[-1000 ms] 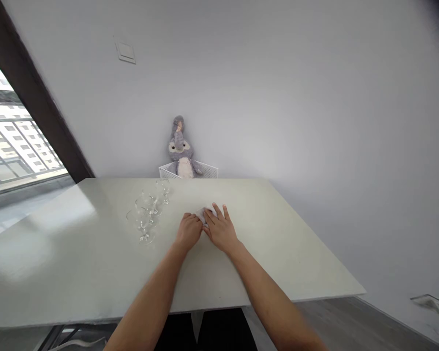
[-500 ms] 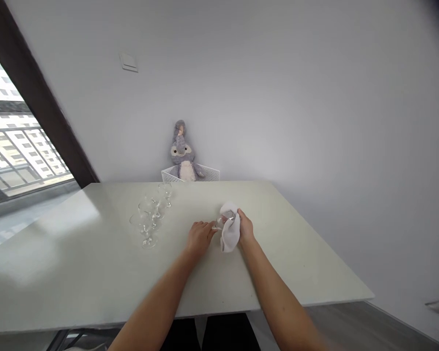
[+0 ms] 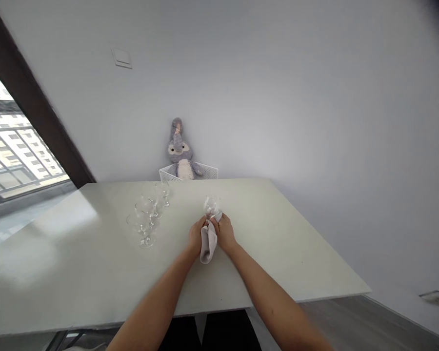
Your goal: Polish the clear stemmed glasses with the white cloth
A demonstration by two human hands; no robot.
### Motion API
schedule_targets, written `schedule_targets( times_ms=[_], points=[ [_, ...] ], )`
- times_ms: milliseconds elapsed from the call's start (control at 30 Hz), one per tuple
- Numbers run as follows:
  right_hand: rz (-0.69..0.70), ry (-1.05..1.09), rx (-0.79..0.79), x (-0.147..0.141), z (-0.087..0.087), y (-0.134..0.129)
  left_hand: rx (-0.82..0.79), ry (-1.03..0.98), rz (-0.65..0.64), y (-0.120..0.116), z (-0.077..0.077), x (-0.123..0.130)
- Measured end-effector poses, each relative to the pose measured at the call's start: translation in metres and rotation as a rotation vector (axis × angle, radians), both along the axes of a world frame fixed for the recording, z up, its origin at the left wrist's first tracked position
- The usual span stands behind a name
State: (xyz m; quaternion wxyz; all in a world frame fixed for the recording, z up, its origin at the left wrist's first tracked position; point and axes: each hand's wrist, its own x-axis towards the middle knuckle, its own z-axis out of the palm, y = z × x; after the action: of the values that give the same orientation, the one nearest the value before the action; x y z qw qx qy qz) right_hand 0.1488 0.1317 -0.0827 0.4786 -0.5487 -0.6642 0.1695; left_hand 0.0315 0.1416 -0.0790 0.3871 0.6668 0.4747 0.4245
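Observation:
A clear stemmed glass [image 3: 211,204] is held bowl up above the middle of the table. My left hand [image 3: 196,235] is closed round its lower part from the left. My right hand [image 3: 225,233] grips a pale cloth [image 3: 208,243] against the glass from the right, thumb toward the stem. The cloth hangs down between both hands. The glass's foot is hidden by the hands and cloth. Several similar glasses [image 3: 147,241] stand upright in a slanting row to the left.
The pale table [image 3: 278,263] reaches back to the wall. Behind its far edge a grey plush toy [image 3: 185,168] sits in a white basket [image 3: 212,173]. A window with a railing is at the left.
Both hands have come together. The glass has swung from lying sideways to bowl up, and the cloth has moved left, from round the bowl down to the lower part. The view shifted slightly.

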Motion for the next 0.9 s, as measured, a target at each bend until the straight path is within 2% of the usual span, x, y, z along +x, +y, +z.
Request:
schedule_targets(
  times_ms=[67,133,200,267,333,467,533,600,700,900],
  points=[
    [-0.023,-0.228,0.025,0.004,-0.002,-0.001,0.059,0.058,0.076,0.003,0.002,-0.005],
    [0.015,-0.394,0.032,0.008,-0.001,-0.005,0.129,0.14,0.202,0.006,0.004,-0.012],
    [0.014,-0.44,0.042,0.012,0.004,-0.01,0.186,0.194,0.326,0.01,0.005,-0.019],
    [-0.071,-0.343,0.054,0.014,0.011,-0.012,0.245,0.221,0.376,0.012,0.004,-0.022],
    [-0.098,-0.167,0.052,0.01,0.017,-0.01,0.315,0.247,0.344,0.011,0.001,-0.021],
    [0.048,0.164,-0.1,-0.01,0.018,0.003,0.444,0.295,0.126,0.005,-0.011,-0.007],
    [0.016,0.25,-0.156,-0.015,0.016,0.014,0.458,0.288,0.077,0.004,-0.016,-0.001],
    [-0.054,0.251,-0.151,-0.011,0.015,0.027,0.447,0.264,0.083,0.005,-0.019,0.003],
    [-0.161,0.206,-0.14,0.015,0.015,0.052,0.412,0.239,0.115,0.008,-0.022,0.002],
    [-0.412,0.182,-0.171,0.095,0.002,0.096,0.321,0.272,0.166,0.012,-0.028,0.001]
  ],
)
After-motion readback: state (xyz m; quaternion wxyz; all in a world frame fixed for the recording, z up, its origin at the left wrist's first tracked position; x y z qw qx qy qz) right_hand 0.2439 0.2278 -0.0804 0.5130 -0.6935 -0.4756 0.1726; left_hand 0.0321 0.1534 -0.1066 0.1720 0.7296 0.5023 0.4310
